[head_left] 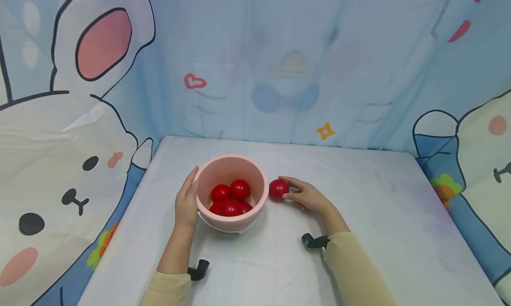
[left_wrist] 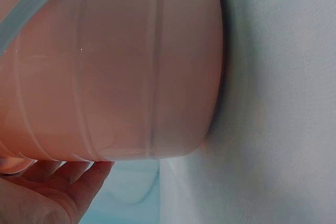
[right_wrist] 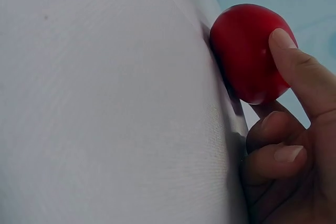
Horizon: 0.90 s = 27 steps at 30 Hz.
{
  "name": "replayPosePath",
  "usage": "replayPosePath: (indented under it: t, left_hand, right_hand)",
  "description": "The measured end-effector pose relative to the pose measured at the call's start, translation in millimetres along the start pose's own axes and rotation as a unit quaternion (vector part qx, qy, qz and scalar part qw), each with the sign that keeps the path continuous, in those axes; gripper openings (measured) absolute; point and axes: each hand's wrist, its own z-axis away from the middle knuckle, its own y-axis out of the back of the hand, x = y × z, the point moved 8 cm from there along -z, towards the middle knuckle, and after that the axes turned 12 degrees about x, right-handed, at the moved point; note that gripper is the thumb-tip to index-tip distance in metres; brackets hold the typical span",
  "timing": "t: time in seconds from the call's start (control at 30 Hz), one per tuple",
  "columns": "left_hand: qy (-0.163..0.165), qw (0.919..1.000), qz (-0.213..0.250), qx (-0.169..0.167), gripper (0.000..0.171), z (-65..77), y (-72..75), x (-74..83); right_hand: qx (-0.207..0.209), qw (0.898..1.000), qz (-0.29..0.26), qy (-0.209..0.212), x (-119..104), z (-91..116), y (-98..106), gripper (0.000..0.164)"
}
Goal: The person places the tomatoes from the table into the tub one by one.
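Note:
A pink bucket (head_left: 231,164) with a white handle stands upright at the table's middle left, holding several shiny red balls (head_left: 229,207). My left hand (head_left: 186,208) rests against the bucket's left side, its fingers extended along the wall. In the left wrist view, the fingertips (left_wrist: 94,177) touch the ribbed side below the rim. Just right of the bucket, my right hand (head_left: 309,197) pinches another smooth red ball (head_left: 278,190) between thumb and index finger. The right wrist view shows that ball (right_wrist: 249,51) close to the tabletop, the other fingers curled beneath the thumb.
A white cloth covers the table (head_left: 379,199). Behind it hangs a light blue curtain (head_left: 247,40) printed with cartoon rabbits, continuing along both sides. Each wrist wears a black camera mount, such as the one (head_left: 198,269) beside the left sleeve.

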Motion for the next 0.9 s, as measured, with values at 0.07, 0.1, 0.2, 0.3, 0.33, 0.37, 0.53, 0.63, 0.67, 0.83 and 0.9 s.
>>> replayPosePath:
  t: [0.07, 0.1, 0.2, 0.3, 0.33, 0.37, 0.53, 0.63, 0.67, 0.83, 0.9]
  left_hand:
    - [-0.001, 1.0, 0.0, 0.001, 0.043, -0.1, -0.1, -0.5]
    - [0.0, 1.0, -0.001, 0.002, 0.042, -0.2, -0.1, -0.9]
    - [0.0, 1.0, -0.001, 0.002, 0.042, -0.4, 0.0, -1.6]
    - [0.001, 1.0, 0.0, 0.001, 0.042, -0.3, 0.0, -2.0]
    - [0.002, 1.0, 0.0, 0.0, 0.041, -0.4, 0.1, -2.2]
    - [0.002, 1.0, 0.001, -0.001, 0.041, -0.3, 0.0, -2.2]
    - [0.001, 1.0, 0.003, -0.003, 0.042, -0.1, -0.4, -0.9]
    - [0.0, 1.0, 0.002, -0.002, 0.042, 0.4, -0.3, 0.0]
    - [0.0, 1.0, 0.001, -0.001, 0.042, 0.5, -0.3, 0.3]
    - [0.002, 1.0, 0.001, 0.0, 0.042, 0.3, -0.5, -0.5]
    - [0.002, 1.0, 0.001, 0.0, 0.042, 0.1, -0.3, -1.0]
  right_hand:
    - [0.002, 1.0, 0.002, 0.0, 0, 0, 0, 0.065]
    - [0.002, 1.0, 0.004, 0.002, 0, 1, 1, 0.065]
    - [0.006, 1.0, 0.009, -0.002, 0, 0, 3, 0.065]
    - [0.009, 1.0, 0.012, -0.007, -1, -1, 6, 0.065]
    - [0.011, 1.0, 0.013, -0.009, -2, -1, 7, 0.065]
    - [0.013, 1.0, 0.012, -0.009, -3, -1, 9, 0.065]
    - [0.027, 0.999, 0.019, -0.001, -16, -2, 23, 0.067]
    - [0.035, 0.999, 0.024, 0.013, -31, -2, 35, 0.068]
    - [0.036, 0.999, 0.024, 0.02, -36, -2, 39, 0.068]
    - [0.046, 0.997, 0.028, 0.055, -63, -2, 60, 0.067]
    - [0.05, 0.996, 0.034, 0.065, -72, -2, 67, 0.066]
